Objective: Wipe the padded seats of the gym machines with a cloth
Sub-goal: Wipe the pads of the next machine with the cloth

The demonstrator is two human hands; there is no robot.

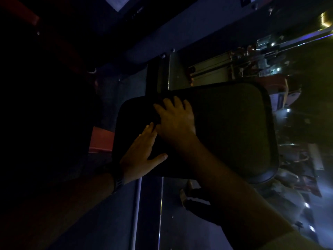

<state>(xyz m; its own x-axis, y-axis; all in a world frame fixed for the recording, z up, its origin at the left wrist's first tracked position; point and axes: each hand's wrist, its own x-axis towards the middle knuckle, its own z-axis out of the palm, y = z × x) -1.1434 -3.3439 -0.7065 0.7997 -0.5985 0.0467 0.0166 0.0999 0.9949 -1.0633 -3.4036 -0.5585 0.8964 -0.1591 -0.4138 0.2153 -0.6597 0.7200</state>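
The scene is very dark. A black padded seat (225, 127) with a rounded rim fills the middle of the head view. My right hand (175, 117) lies flat on the seat's left half with its fingers spread. My left hand (139, 152) lies flat beside it near the seat's lower left edge, fingers straight and thumb out, with a dark watch on the wrist. A dark cloth cannot be made out under either hand.
The machine's metal frame (167, 73) rises behind the seat. A red part (100, 141) sits left of the seat. A metal rail (136, 213) runs down below it. A shoe (187, 192) shows on the floor. Bright reflections lie at the right.
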